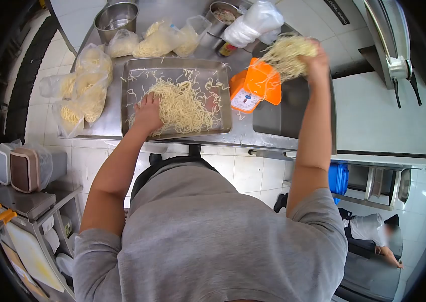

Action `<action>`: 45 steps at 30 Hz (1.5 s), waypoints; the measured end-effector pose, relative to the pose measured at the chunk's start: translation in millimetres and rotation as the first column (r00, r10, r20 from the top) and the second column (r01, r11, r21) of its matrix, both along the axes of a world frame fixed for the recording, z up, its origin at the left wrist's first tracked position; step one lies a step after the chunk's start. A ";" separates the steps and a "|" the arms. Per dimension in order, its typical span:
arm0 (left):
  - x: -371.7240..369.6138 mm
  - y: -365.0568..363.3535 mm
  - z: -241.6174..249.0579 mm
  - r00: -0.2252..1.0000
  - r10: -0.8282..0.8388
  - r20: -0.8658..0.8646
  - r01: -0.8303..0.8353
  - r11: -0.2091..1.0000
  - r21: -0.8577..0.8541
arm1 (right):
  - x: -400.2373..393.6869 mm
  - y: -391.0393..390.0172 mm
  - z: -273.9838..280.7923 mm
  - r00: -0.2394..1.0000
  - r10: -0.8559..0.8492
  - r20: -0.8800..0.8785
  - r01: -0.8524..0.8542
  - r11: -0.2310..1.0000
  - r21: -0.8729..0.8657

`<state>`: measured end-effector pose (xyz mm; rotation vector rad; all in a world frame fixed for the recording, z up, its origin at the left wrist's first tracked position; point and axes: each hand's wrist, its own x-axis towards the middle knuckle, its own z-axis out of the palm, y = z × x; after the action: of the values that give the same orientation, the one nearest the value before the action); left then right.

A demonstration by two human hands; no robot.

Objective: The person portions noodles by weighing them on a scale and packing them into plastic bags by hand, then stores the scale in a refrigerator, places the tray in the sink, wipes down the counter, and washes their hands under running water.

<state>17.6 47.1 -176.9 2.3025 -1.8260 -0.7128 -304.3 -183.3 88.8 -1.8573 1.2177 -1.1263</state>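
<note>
A loose heap of pale yellow noodles (185, 108) lies in a wide metal tray (227, 103) on the steel counter. My left hand (148, 113) rests at the heap's left side, fingers stretched out against the noodles and their tips partly hidden. Raised to the right, my right hand (316, 61) is closed on a bunch of noodles (288, 54), with strands hanging toward an orange kitchen scale (246, 98). The scale has a round dial and an orange pan (269, 84) on top, with a few strands over it.
Bags of noodles (92, 90) stand left of and behind the tray. A metal pot (116, 21), another metal container (223, 15) and a white plastic bundle (254, 22) are at the back. A sink (278, 118) lies right of the scale. Another person (371, 229) is at lower right.
</note>
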 end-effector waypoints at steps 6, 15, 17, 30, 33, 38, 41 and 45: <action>3.5 0.5 4.9 0.999 0.008 -0.032 -0.008 1.000 0.000 | -16.9 -6.2 -105.0 0.949 0.137 -0.284 -0.064 0.966 0.252; 5.9 -3.2 4.1 1.000 -0.016 -0.013 0.016 0.999 0.033 | -43.3 -7.7 -139.2 0.636 0.156 -0.756 -0.207 0.978 0.028; 4.7 -2.6 4.4 1.000 -0.020 -0.003 0.020 0.999 0.029 | -40.6 -2.4 -125.3 0.651 0.169 -0.740 -0.196 0.979 0.052; 5.6 -4.7 -2.3 1.000 -0.021 -0.022 0.020 0.999 -0.050 | 121.3 121.7 -231.6 0.643 0.459 -0.613 -0.194 0.872 0.449; 22.1 -9.7 -11.2 0.962 -0.001 -0.274 -0.038 0.990 -0.137 | 149.4 163.2 -259.2 0.689 0.419 -0.592 -0.237 0.901 0.363; 45.1 -2.7 19.3 0.929 0.124 -0.349 -0.179 0.975 -0.130 | 157.5 146.8 -280.7 0.725 0.473 -0.501 -0.296 0.870 0.393; 51.0 0.3 5.5 0.987 0.103 -0.126 -0.146 0.903 -0.404 | 148.1 133.6 -196.2 0.839 0.509 -0.192 -0.316 0.744 0.589; 3.9 -11.4 48.3 0.924 -0.173 -0.340 -0.017 0.871 -0.491 | 153.5 124.7 -141.1 0.801 0.550 -0.235 -0.531 0.835 0.143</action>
<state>21.5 35.8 -128.7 1.6481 -1.6850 -0.5671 -150.8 -58.6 -52.4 -2.1585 0.7531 -0.5187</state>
